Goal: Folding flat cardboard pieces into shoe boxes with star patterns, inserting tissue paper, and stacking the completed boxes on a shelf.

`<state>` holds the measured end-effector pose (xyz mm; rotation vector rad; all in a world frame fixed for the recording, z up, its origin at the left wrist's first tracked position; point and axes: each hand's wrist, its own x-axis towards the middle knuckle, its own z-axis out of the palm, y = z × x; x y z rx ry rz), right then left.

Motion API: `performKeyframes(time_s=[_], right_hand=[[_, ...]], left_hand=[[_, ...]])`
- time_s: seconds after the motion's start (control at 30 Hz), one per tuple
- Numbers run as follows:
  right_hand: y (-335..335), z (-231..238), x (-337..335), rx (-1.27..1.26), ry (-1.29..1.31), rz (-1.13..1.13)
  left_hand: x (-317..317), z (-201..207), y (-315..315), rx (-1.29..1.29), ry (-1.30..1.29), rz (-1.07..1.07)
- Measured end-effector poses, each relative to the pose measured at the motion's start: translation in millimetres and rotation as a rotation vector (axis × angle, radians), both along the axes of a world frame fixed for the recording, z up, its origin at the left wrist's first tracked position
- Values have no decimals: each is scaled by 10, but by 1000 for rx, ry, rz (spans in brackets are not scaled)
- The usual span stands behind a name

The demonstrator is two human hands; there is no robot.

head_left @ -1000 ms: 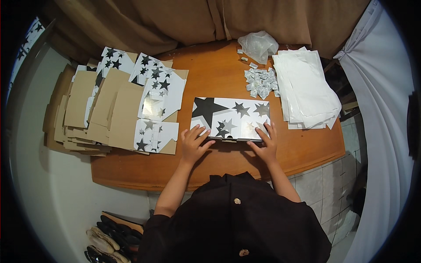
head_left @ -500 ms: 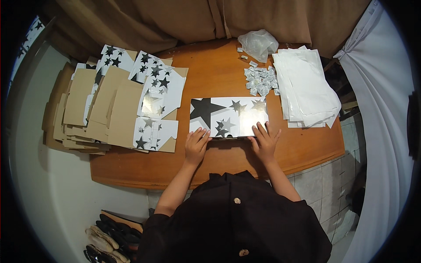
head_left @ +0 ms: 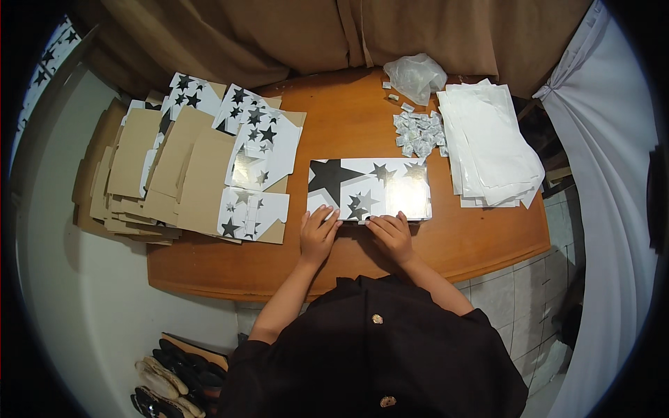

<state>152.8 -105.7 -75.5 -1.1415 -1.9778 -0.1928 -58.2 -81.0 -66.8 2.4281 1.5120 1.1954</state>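
Observation:
A flat white box with black and silver stars [head_left: 369,188] lies in the middle of the wooden table [head_left: 348,125]. My left hand [head_left: 318,235] rests at its near left edge, fingertips spread on the card. Close beside it, my right hand [head_left: 393,235] presses the near edge toward the middle, fingers lying flat. Neither hand lifts the box off the table.
A pile of flattened star-printed and brown card boxes [head_left: 188,167] fills the table's left side. White bags [head_left: 488,146] are stacked at the right, with several small silver packets [head_left: 417,132] and a clear plastic bag [head_left: 415,75] behind. Shoes [head_left: 167,383] lie on the floor.
The box has been pressed flatter and its near flap is down. Both hands slid back from its top face to its near edge.

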Motion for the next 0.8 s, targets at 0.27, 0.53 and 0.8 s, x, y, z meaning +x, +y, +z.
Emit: performKeyframes(time_s=[0.27,0.53,0.8], right_hand=[[-8,11,-13,22,37,-21],[22,63,-18,-155,114,13],[122,179,62,-100,-67,-159]], left_hand=[[-5,-24,1,-14,-17,7],[3,-10,5,-13,-25,11],[25,37,42,-26,-65,15]])
